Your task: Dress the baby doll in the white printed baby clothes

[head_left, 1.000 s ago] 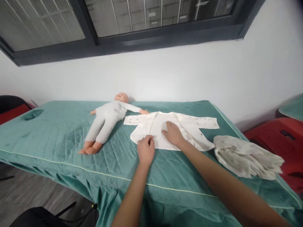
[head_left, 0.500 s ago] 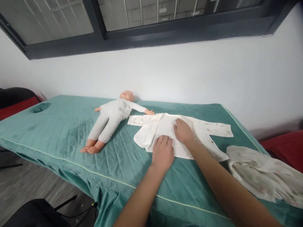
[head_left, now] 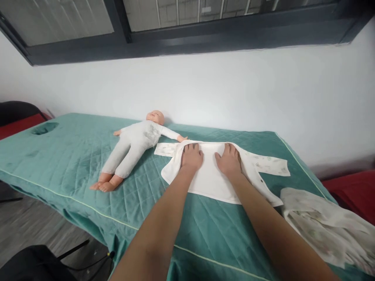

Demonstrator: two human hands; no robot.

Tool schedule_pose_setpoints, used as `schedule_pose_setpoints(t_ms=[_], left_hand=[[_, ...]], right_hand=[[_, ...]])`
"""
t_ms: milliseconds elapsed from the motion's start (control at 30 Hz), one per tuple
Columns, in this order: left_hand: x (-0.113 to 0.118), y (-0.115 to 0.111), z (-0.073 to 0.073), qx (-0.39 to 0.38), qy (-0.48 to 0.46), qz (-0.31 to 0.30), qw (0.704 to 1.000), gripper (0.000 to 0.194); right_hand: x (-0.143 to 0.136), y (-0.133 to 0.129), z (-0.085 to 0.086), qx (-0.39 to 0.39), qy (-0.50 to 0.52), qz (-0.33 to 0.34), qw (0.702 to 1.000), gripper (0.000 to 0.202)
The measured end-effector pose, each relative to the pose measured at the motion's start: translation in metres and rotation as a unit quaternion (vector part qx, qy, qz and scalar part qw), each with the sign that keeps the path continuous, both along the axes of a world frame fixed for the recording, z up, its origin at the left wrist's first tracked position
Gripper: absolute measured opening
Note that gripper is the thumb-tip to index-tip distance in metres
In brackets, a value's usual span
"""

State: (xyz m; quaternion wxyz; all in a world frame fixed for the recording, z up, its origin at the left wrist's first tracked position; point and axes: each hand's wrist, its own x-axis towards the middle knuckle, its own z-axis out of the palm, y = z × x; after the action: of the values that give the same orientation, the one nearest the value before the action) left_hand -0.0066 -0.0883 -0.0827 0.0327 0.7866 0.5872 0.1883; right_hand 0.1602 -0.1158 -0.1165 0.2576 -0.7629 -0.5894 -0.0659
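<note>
A small white baby jacket (head_left: pixel 212 171) lies spread open on the green quilted cover, its patterned sleeves stretched out to both sides. My left hand (head_left: pixel 192 156) rests on the inside of the jacket near its left shoulder, fingertips partly under the fabric edge. On the right half, my right hand (head_left: pixel 230 159) lies with fingers extended and thumb apart, close to the collar. Both palms face down on the cloth. To the left, a baby doll (head_left: pixel 133 142) in a white bodysuit lies on its back, one hand near the jacket's left sleeve.
A crumpled pale patterned cloth (head_left: pixel 325 222) sits at the right edge of the green-covered bed (head_left: pixel 76 171). The bed has a round hole at its far left. Behind it rise a white wall and a dark window frame (head_left: pixel 175 45). A black chair (head_left: pixel 35 263) stands at lower left.
My left hand has moved forward and left, up to the jacket's shoulder area. My right hand has shifted slightly, and the jacket's left front panel is folded further outward.
</note>
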Motion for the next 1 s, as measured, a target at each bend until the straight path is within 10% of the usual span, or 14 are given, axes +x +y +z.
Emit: schedule_pose_setpoints(t_ms=[1000], left_hand=[[0.000, 0.017, 0.003, 0.023, 0.085, -0.088, 0.992, 0.034]], right_hand=[[0.011, -0.001, 0.001, -0.012, 0.028, 0.050, 0.998, 0.051]])
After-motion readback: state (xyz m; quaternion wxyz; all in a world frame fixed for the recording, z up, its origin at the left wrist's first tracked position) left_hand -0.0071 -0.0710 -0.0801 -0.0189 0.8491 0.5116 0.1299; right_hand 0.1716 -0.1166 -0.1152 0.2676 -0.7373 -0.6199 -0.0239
